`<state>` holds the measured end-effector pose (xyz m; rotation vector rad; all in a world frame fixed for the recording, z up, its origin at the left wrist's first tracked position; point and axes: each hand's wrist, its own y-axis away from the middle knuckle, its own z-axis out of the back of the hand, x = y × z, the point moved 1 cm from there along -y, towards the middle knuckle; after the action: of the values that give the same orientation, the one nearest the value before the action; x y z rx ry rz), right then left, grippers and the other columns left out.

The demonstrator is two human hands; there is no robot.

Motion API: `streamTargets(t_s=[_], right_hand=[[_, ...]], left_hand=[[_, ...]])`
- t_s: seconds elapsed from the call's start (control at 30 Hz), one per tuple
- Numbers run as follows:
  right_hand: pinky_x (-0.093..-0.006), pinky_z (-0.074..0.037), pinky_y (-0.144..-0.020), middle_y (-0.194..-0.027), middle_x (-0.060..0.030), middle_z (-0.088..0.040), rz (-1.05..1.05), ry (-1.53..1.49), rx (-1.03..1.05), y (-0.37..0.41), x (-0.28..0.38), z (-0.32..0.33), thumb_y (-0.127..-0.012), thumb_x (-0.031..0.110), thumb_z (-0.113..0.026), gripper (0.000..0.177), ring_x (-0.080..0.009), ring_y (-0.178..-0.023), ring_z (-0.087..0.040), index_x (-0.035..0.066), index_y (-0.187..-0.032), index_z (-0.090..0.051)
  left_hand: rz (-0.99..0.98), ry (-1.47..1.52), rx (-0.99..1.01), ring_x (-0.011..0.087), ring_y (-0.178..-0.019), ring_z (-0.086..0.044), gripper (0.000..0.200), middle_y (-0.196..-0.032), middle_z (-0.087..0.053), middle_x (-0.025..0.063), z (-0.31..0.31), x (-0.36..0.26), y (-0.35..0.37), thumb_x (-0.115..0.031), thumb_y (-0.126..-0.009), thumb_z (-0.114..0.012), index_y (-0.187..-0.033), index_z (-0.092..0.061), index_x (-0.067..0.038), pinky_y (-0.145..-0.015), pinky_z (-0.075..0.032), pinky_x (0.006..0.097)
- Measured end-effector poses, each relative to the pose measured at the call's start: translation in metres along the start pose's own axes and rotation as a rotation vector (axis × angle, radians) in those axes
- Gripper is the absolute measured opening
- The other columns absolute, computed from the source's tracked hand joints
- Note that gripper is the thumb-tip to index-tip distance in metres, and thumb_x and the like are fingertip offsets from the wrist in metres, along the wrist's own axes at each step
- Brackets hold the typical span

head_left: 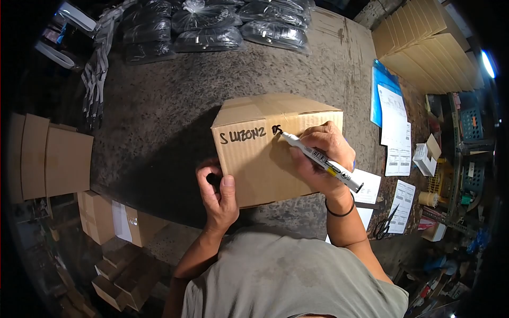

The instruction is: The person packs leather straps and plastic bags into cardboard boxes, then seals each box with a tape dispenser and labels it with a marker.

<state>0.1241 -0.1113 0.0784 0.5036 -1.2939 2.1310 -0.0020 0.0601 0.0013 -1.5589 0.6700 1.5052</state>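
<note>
A closed cardboard box (265,169) stands on the dark worktable (169,95), with "S LUZON2 DS" in black on its near side. My right hand (324,153) is closed round a white marker (321,160), its tip touching the box just right of the letters. My left hand (220,196) is at the box's lower left edge, thumb against the written side. Its curled fingers hold a small black object (213,179), which looks like the marker's cap.
Plastic-wrapped black bundles (207,26) lie at the far edge. Papers (392,114), a blue folder (377,87) and black scissors (384,225) lie to the right. Flattened cardboard (429,53) stands at the back right; more boxes (69,159) are at the left.
</note>
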Motion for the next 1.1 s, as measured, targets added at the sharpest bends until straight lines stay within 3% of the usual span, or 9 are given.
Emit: streamTargets(t_s=[0.5, 0.57, 0.67, 0.8, 0.87, 1.1], right_hand=[[-0.0282, -0.047, -0.06, -0.076, -0.0098, -0.065, 0.04, 0.022, -0.045, 0.0014, -0.0056, 0.0005, -0.067, -0.002, -0.075, 0.025, -0.0192, -0.064, -0.059, 0.003, -0.086, -0.059], [-0.0299, -0.046, -0.055, -0.075, -0.0067, -0.062, 0.089, 0.034, -0.032, 0.0021, -0.0066, 0.0022, -0.06, 0.0, -0.081, 0.033, -0.0204, -0.06, -0.057, 0.005, -0.085, -0.06], [-0.0296, -0.045, -0.054, -0.072, -0.0065, -0.062, 0.048, 0.008, -0.051, -0.001, -0.0046, 0.0008, -0.059, 0.0, -0.08, 0.033, -0.0202, -0.059, -0.056, 0.005, -0.084, -0.06], [-0.0292, -0.045, -0.053, -0.071, -0.0063, -0.062, 0.048, 0.023, -0.105, 0.0003, -0.0069, -0.0004, -0.059, -0.001, -0.08, 0.032, -0.02, -0.058, -0.056, 0.006, -0.083, -0.06], [-0.0286, -0.048, -0.06, -0.074, -0.0104, -0.064, 0.034, 0.022, -0.016, 0.0019, -0.005, 0.0034, -0.067, -0.001, -0.074, 0.023, -0.0192, -0.065, -0.06, 0.002, -0.083, -0.058], [-0.0283, -0.048, -0.06, -0.074, -0.0104, -0.063, 0.024, -0.015, -0.045, 0.0009, -0.0059, 0.0057, -0.067, 0.0, -0.075, 0.024, -0.0188, -0.065, -0.06, 0.002, -0.084, -0.058]], left_hand=[[-0.026, -0.054, 0.004, 0.0195, -0.098, -0.044, 0.027, -0.112, -0.046, 0.0141, 0.0028, 0.0042, 0.0001, -0.02, -0.092, -0.051, -0.108, -0.04, -0.001, -0.089, -0.038, 0.0353], [-0.026, -0.057, 0.008, 0.0194, -0.098, -0.043, 0.027, -0.112, -0.046, 0.014, 0.0034, 0.0044, 0.0006, -0.02, -0.092, -0.051, -0.108, -0.04, -0.001, -0.089, -0.038, 0.0352], [-0.036, -0.055, -0.005, 0.0192, -0.098, -0.043, 0.027, -0.112, -0.045, 0.0135, 0.0026, 0.005, 0.0013, -0.02, -0.093, -0.051, -0.108, -0.04, -0.001, -0.088, -0.038, 0.0348], [-0.006, -0.044, 0.0, 0.0189, -0.098, -0.043, 0.026, -0.112, -0.045, 0.0133, 0.0024, 0.0032, 0.0, -0.02, -0.093, -0.051, -0.107, -0.04, -0.001, -0.088, -0.038, 0.0347], [-0.015, -0.062, 0.002, 0.019, -0.098, -0.043, 0.026, -0.112, -0.045, 0.0133, 0.0023, 0.0016, -0.0009, -0.02, -0.093, -0.051, -0.107, -0.039, -0.001, -0.088, -0.038, 0.0347], [-0.017, -0.06, 0.006, 0.0194, -0.098, -0.042, 0.027, -0.111, -0.044, 0.0138, 0.0035, 0.0056, -0.0001, -0.022, -0.093, -0.051, -0.106, -0.04, -0.001, -0.089, -0.038, 0.0358]])
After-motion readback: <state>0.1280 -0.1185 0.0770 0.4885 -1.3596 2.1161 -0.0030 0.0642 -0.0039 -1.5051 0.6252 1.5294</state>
